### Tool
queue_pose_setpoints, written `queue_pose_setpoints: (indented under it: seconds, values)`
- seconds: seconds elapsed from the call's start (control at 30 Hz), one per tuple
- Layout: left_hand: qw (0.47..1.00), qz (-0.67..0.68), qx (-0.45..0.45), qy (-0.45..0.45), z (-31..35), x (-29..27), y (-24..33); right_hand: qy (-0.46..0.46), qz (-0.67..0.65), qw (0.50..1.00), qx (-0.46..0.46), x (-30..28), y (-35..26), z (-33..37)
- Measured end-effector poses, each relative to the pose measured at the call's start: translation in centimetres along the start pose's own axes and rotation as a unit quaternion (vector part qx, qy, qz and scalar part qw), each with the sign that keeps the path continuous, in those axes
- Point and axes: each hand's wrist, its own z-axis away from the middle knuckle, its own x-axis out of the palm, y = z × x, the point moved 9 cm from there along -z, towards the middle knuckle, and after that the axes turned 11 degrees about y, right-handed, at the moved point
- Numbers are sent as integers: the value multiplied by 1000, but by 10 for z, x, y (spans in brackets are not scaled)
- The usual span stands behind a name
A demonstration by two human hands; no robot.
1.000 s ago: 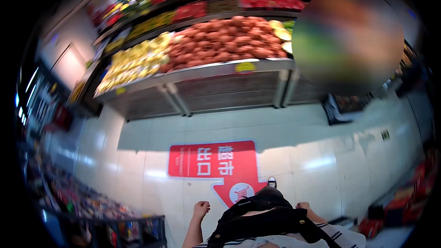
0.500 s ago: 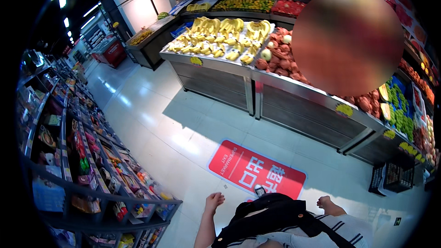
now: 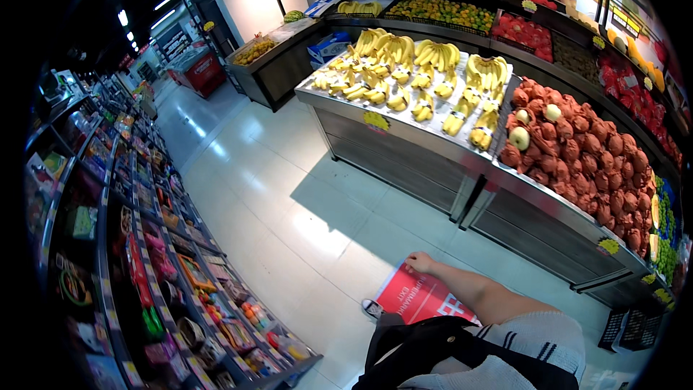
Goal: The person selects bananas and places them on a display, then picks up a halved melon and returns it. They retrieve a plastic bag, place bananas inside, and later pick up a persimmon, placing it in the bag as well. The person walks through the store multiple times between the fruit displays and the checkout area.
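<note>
Red floor sign lies flat on the floor beneath the right hand, which hangs over the sign's far edge, well above it and not touching. The fingers look bent inward with nothing visible in them, though at this size I cannot tell whether they are fully closed. The left hand is out of view, so its state cannot be told.

The right forearm crosses over the sign's right side, leading back to a pale sleeve with dark stripes. Dark clothing covers the sign's near end, and a shoe shows just left of it. Also left of the sign stand shelves packed with colourful small goods. Well to its right, a black crate rests on the floor.

Beyond the sign runs a grey-fronted desk bearing bunches of bananas. To the sign's right and beyond, reddish-brown round produce is heaped beside them, with a few pale pieces among it. Farther past the sign, behind the bananas, sits a bed of green and orange fruit; far off to its left is a red chest.
</note>
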Motion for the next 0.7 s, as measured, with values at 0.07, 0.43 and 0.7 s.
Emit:
queue_pose_setpoints:
  seconds: [0.07, 0.43, 0.7]
  values:
    - [1000, 7, -1, -1, -14, 3, 60, -25, -25, 999, 7, 44, -36, -37]
    - [967, 34, 249, -52, -82, 126, 622, 173, 130, 912, 348, -40, 107, -165]
    - [985, 17, 167, -42, -124, 201, 853, 153, -4, 906, 395, 14, -77, -387]
